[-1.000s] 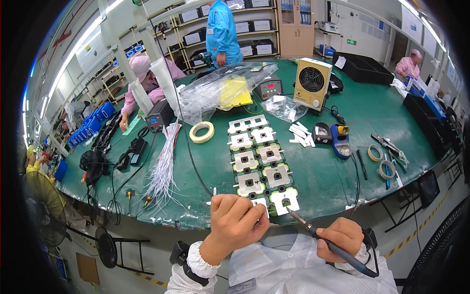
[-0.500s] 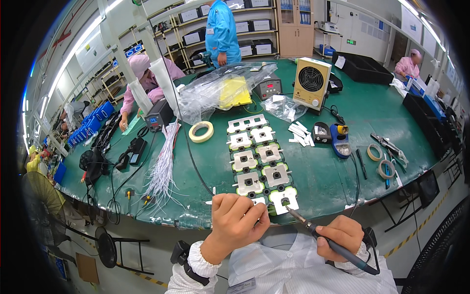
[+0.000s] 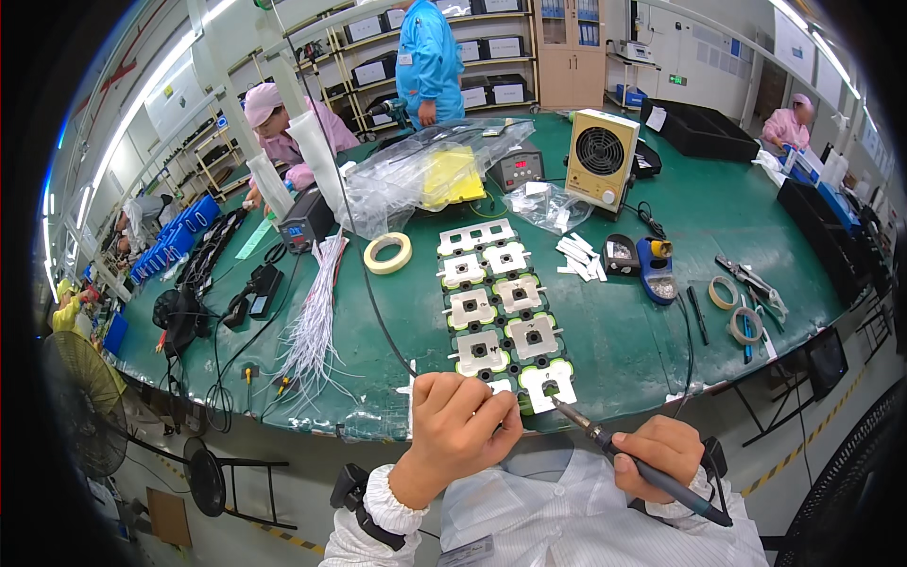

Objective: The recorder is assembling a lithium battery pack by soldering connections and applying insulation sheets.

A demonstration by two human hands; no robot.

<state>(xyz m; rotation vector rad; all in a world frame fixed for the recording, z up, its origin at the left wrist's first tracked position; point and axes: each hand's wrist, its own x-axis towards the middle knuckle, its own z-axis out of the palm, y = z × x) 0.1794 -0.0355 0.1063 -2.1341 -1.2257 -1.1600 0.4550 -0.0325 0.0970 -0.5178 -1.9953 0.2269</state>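
My right hand (image 3: 656,457) grips a soldering iron (image 3: 652,468) with a dark handle. The iron's tip rests at a white plate (image 3: 540,383) at the near right end of a battery pack (image 3: 496,312). This pack has two rows of white-topped cells in black holders with green edges. Close by on the left, my left hand (image 3: 458,430) is closed in a pinch over the table's near edge. A thin dark wire (image 3: 367,274) runs down from above into its fingers; the wire's end is hidden by my hand. My knuckles also cover part of the pack's near left end.
A tape roll (image 3: 388,254) and a bundle of white wires (image 3: 316,321) lie left. Right are white strips (image 3: 581,258), an iron stand (image 3: 658,272) and pliers (image 3: 751,282). A fan box (image 3: 602,159) stands behind. A person in pink (image 3: 283,128) works at far left.
My hands and the soldering iron have barely moved. The person in pink at the far left has drawn a hand back from the light green strip and shifted their head slightly left.
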